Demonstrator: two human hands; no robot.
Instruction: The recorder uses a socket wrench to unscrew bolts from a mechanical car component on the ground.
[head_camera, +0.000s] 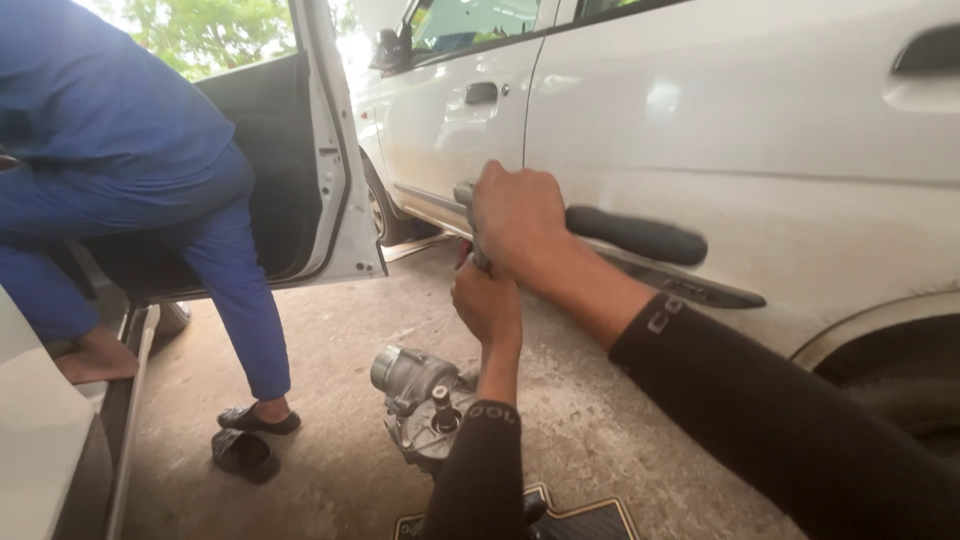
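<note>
Metal tool shaft (468, 215) stands upright above a grey metal housing (420, 400) on the concrete floor (330, 330) | seated person in blue (130, 170), sandals (245, 440) at far left | left hand (487, 300) grasps shaft low | right hand (518, 218) clenched around its top | white car door (740, 130) behind.

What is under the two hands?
A grey metal car part sits on the concrete floor below the left hand and right hand. The left sleeve hides its near side, and a black mat peeks out.
</note>
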